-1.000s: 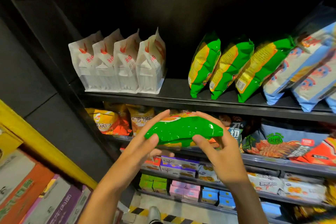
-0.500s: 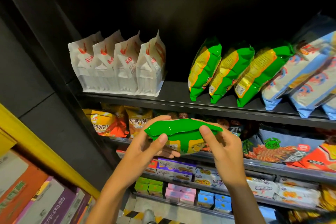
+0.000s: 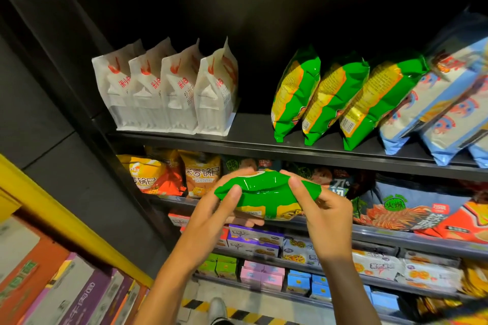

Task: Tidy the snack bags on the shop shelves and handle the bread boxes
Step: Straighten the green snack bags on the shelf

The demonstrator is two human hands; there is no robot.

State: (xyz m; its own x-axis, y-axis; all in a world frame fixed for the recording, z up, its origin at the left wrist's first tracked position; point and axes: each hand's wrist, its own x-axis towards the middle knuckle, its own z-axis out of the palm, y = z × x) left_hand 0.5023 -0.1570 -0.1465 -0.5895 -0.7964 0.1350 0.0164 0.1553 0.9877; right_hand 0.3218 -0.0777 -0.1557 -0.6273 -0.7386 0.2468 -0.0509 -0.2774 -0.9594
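A green and yellow snack bag [image 3: 264, 192] hangs in front of the second shelf, held by both hands. My left hand [image 3: 211, 216] grips its left end, thumb on the green top and fingers underneath. My right hand [image 3: 324, 216] pinches its right end. On the black upper shelf [image 3: 253, 140], three matching green bags [image 3: 327, 97] lean to the right. Several white snack bags [image 3: 169, 87] stand in a row at the shelf's left, with a gap between the two groups.
Blue and white bags [image 3: 443, 103] lean at the upper shelf's right. Orange bags [image 3: 171, 174] and red and blue bags [image 3: 422, 208] fill the second shelf. Small boxes [image 3: 264, 269] line the lower shelves. Cartons [image 3: 52, 293] behind a yellow rail [image 3: 52, 208] sit at the left.
The green bag has tipped so its yellow underside shows more. Both hands have shifted their grip along its ends and stayed at about the same height.
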